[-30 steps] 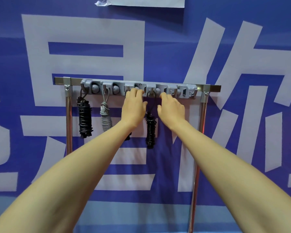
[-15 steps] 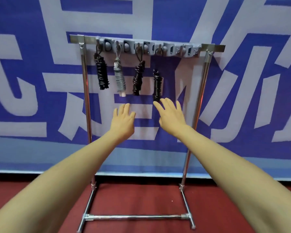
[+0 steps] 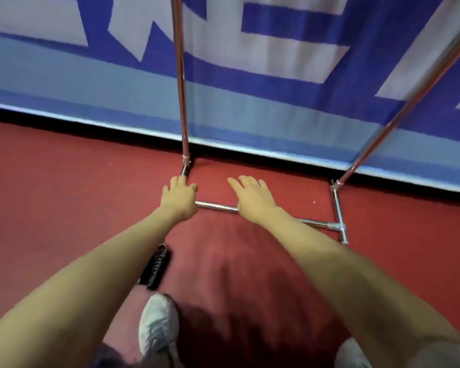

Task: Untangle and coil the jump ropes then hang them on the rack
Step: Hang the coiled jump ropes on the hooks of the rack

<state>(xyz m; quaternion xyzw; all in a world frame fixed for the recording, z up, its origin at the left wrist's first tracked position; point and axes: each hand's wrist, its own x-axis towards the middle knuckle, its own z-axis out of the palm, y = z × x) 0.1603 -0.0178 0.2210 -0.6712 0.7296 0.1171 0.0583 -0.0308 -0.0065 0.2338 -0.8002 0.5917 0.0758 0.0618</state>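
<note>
Red floor (image 3: 64, 195) under rack (image 3: 215, 206) — left hand (image 3: 179, 199) and right hand (image 3: 252, 199) both loose-fingered, holding nothing; black coiled rope (image 3: 156, 266) lies by shoe (image 3: 157, 325); banner (image 3: 250, 96) lettering cropped, unreadable.

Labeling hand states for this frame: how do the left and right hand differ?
Fingers: the left hand keeps its fingers close together and slightly bent; the right hand has them spread and straight.
Place: the left hand is in front of the foot of the rack's left upright; the right hand is further along the bottom bar.
Shared: both are palm down, hold nothing, and overlap the bottom bar in view.
</note>
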